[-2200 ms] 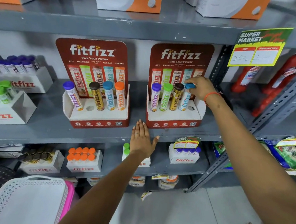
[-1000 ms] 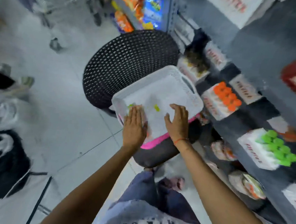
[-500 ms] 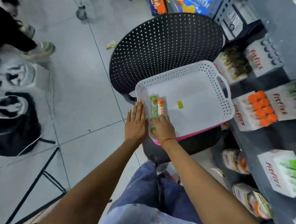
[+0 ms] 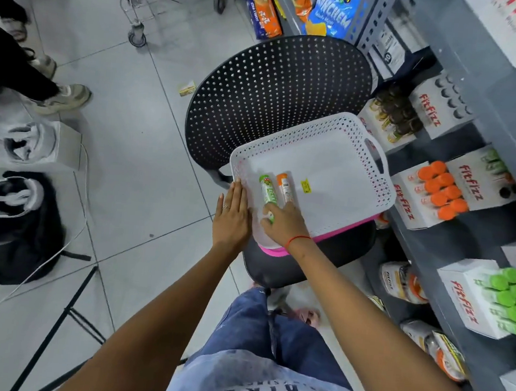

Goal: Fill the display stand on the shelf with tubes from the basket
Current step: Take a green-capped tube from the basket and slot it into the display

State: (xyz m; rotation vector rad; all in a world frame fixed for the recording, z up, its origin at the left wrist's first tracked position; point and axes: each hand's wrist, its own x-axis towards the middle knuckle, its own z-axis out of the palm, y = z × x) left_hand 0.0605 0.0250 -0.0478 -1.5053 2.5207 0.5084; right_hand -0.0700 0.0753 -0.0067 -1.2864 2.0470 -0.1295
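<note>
A white perforated basket [image 4: 320,119] sits nested in a pink one on a black chair [image 4: 276,86]. Two tubes lie side by side in its near left corner: a green-capped tube [image 4: 268,191] and an orange-capped tube [image 4: 284,187]. My right hand [image 4: 284,223] is inside the basket at their near ends. Thumb and fingers close around the green tube's end, and the fingers also cover the orange tube's end. My left hand [image 4: 233,213] lies flat, fingers together, against the basket's left rim. The display stand is out of view.
Grey shelves run down the right, with boxes of orange-capped tubes [image 4: 439,194] and green-capped tubes [image 4: 508,301]. A small yellow sticker [image 4: 305,186] lies in the basket. On the floor to the left are a black backpack [image 4: 13,235], a tripod leg [image 4: 59,318], another person's shoes [image 4: 61,97] and a cart wheel [image 4: 137,38].
My view swung from the shelf's display stands down to the basket. Both hands came to the basket; my right hand moved onto the two tubes and has drawn back slightly, baring more of them.
</note>
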